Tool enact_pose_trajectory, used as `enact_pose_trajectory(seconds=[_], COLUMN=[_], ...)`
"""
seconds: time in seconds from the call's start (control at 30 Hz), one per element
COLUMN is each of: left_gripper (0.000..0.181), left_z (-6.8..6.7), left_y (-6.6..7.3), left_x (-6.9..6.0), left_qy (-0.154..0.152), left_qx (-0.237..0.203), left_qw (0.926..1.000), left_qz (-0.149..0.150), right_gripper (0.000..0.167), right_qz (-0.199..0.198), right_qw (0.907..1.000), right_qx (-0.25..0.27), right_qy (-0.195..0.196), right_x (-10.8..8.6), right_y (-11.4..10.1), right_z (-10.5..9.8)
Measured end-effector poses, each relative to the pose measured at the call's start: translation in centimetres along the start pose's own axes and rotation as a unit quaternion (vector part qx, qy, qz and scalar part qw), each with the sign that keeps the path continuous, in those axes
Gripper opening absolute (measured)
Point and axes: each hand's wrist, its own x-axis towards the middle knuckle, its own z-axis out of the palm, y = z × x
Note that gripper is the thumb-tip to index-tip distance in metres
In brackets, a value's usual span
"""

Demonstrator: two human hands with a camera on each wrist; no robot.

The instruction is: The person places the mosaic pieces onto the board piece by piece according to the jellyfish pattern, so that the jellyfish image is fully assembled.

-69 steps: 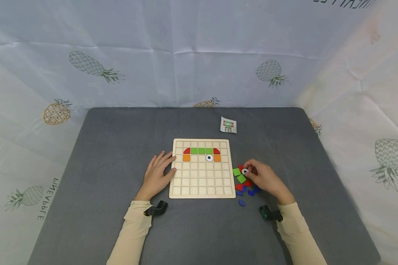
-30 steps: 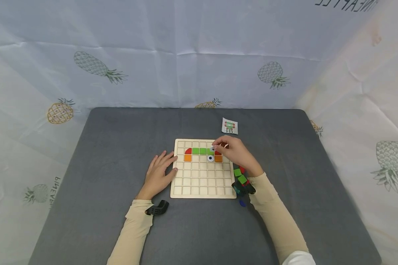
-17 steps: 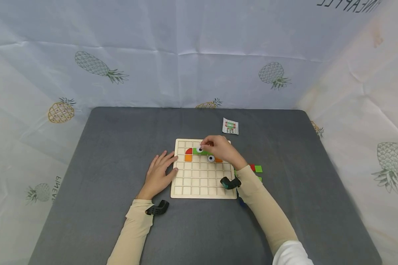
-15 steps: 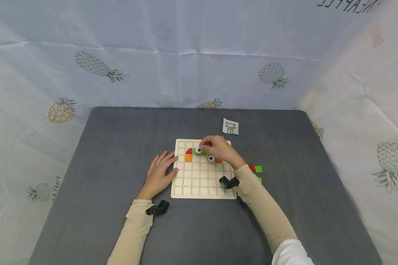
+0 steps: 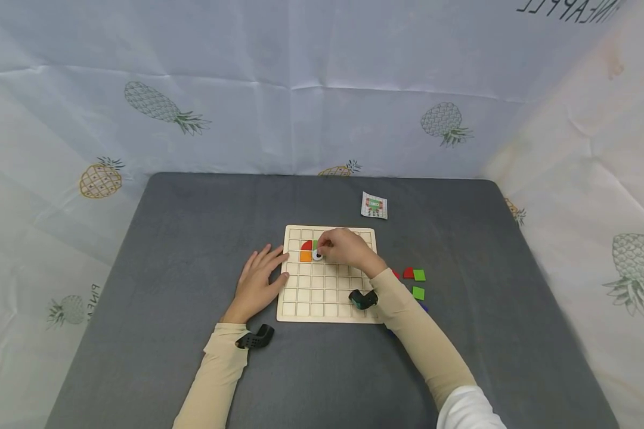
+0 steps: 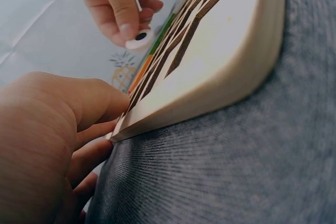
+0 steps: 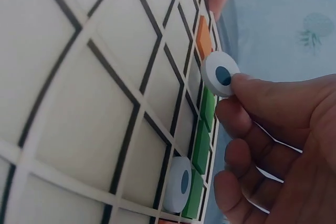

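My right hand (image 5: 345,247) pinches a round white eye piece (image 7: 219,74) with a dark pupil between thumb and fingertips. It is held just above the wooden grid board (image 5: 322,296), beside the orange square (image 5: 306,257) and below the red quarter-round piece (image 5: 307,245). In the right wrist view a second eye piece (image 7: 178,184) lies on the board next to a row of green squares (image 7: 200,148). The right hand hides that part of the board in the head view. My left hand (image 5: 256,286), fingers spread and fairly straight, touches the board's left edge.
Right of the board lie loose pieces: green squares (image 5: 418,293), a red piece (image 5: 408,273) and a partly hidden blue piece (image 5: 423,306). A small printed card (image 5: 374,205) lies behind the board on the grey table (image 5: 204,220).
My right hand has picked up the eye piece from the loose pile and carried it left over the board, lately down toward the orange square. The left hand has stayed at the board's edge.
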Motion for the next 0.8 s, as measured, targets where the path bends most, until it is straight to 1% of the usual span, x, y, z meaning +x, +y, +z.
enact_pose_trajectory(seconds=[0.13,0.23,0.63,0.7,0.8], left_gripper=[0.049,0.049,0.049,0.049,0.049], left_z=[-0.11,-0.15,-0.07,-0.05,-0.03], left_y=[0.14,0.27,0.19,0.16,0.14], left_x=[0.0,0.02,0.04,0.03,0.01], left_qy=[-0.004,-0.005,-0.002,-0.001,0.0], left_qx=[0.0,0.002,0.002,0.002,0.003], left_qw=[1.0,1.0,1.0,1.0,1.0], left_qz=[-0.004,-0.003,-0.002,-0.003,-0.001], right_gripper=[0.013,0.013,0.01,0.009,0.007], right_qz=[0.002,0.004,0.022,0.021,0.013], right_qw=[0.9987,0.9976,0.996,0.9966,0.9988], right_qx=[-0.05,-0.068,-0.087,-0.08,-0.046], right_qy=[-0.011,-0.011,-0.001,-0.002,0.01], right_x=[0.14,0.15,0.66,0.61,0.3], right_y=[-0.39,-0.69,-0.89,-0.8,-0.51], right_z=[0.15,0.2,0.8,0.77,0.3])
